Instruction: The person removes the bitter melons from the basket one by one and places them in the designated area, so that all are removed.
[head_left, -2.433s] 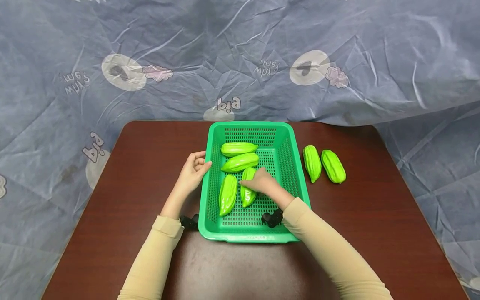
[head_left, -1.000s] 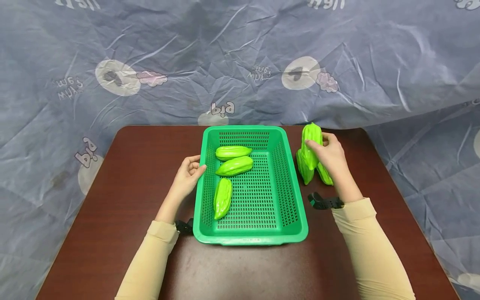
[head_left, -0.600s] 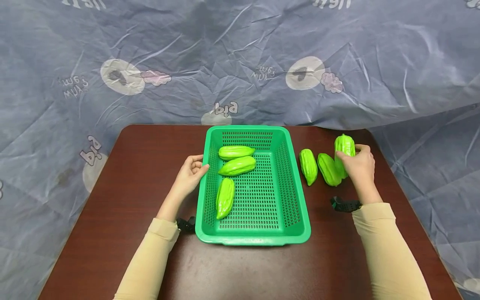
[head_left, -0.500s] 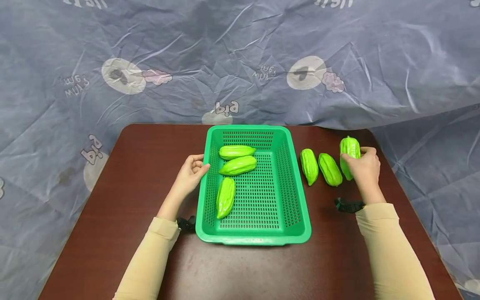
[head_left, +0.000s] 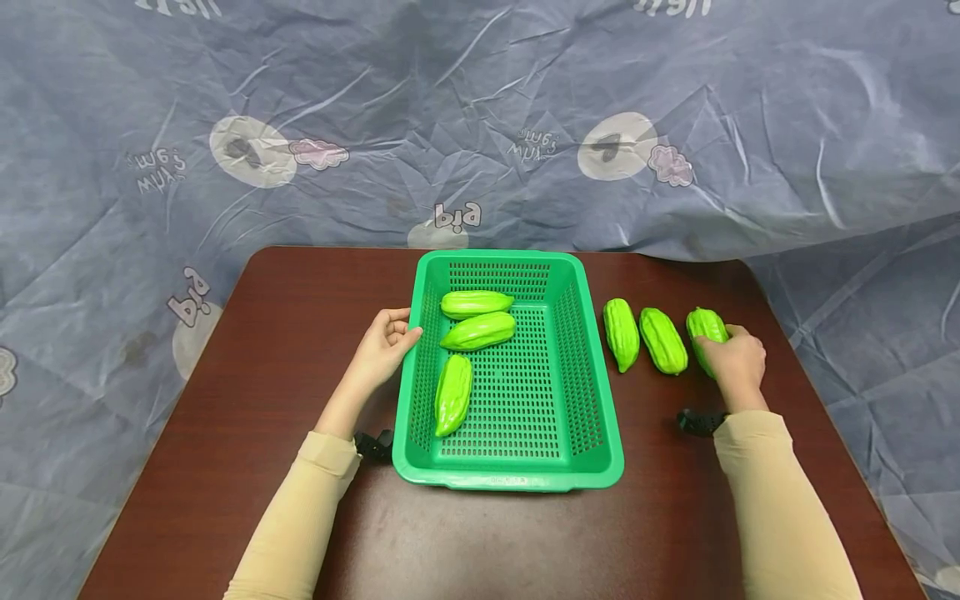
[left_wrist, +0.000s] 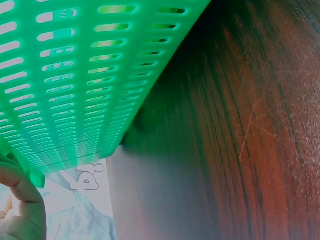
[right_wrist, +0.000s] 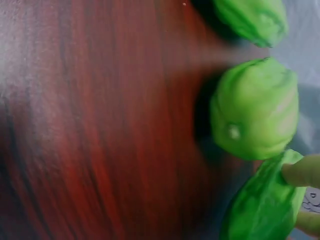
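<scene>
My left hand (head_left: 381, 348) grips the left rim of a green slotted plastic basket (head_left: 510, 481), thumb at the rim and fingers curled outside it. In the left wrist view, the basket's side wall (left_wrist: 65, 117) fills the upper left. At the right of the table my right hand (head_left: 739, 364) holds a light green bitter melon (head_left: 705, 327) at table level, partly hidden by the hand. To its left lie two more, an inner bitter melon (head_left: 622, 335) and a middle bitter melon (head_left: 663, 341). The right wrist view shows thumb and finger on the held melon (right_wrist: 265, 207).
Inside the basket lie a back bitter melon (head_left: 476, 304), another bitter melon (head_left: 478, 331) just in front of it, and a front-left bitter melon (head_left: 453, 395). The brown wooden table (head_left: 247, 400) ends at a hanging grey-blue printed cloth (head_left: 390, 100).
My right hand has taken a bitter melon out of the basket, carried it right past the other two and lowered it beside them. My left hand stays at the rim.
</scene>
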